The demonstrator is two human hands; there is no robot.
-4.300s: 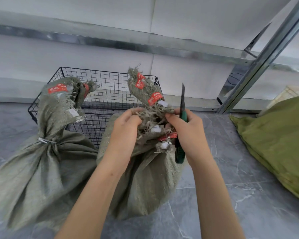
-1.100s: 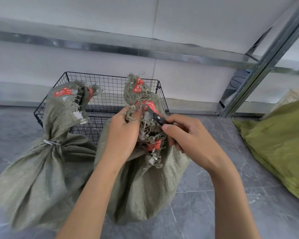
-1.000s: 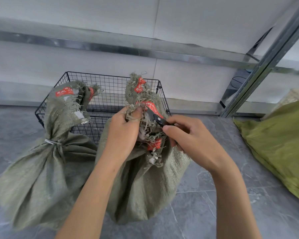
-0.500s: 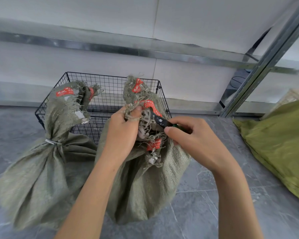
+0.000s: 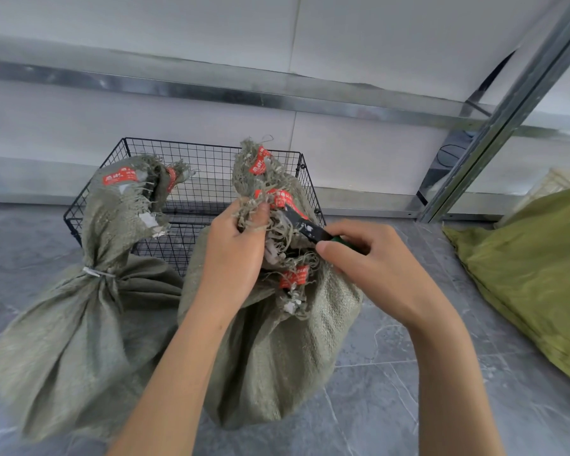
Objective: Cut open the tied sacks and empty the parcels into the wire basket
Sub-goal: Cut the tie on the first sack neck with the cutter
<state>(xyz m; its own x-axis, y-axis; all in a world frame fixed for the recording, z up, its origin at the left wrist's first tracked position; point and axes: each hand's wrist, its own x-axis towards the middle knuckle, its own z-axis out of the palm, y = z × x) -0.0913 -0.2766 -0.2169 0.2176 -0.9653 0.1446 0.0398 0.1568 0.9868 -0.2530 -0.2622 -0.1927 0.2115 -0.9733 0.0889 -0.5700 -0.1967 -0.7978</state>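
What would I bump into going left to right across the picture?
Tied sack → left hand, gripping the middle sack by its neck → cutter → right hand → green bag.

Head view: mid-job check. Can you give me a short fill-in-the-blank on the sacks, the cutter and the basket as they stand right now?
1. The cutter at the neck of the middle sack has a ____ handle.
2. The labels on that sack are ____.
3. The wire basket stands ____ both sacks.
4. The tie closing the left sack is ____.

Missing words: green; red; behind; white.
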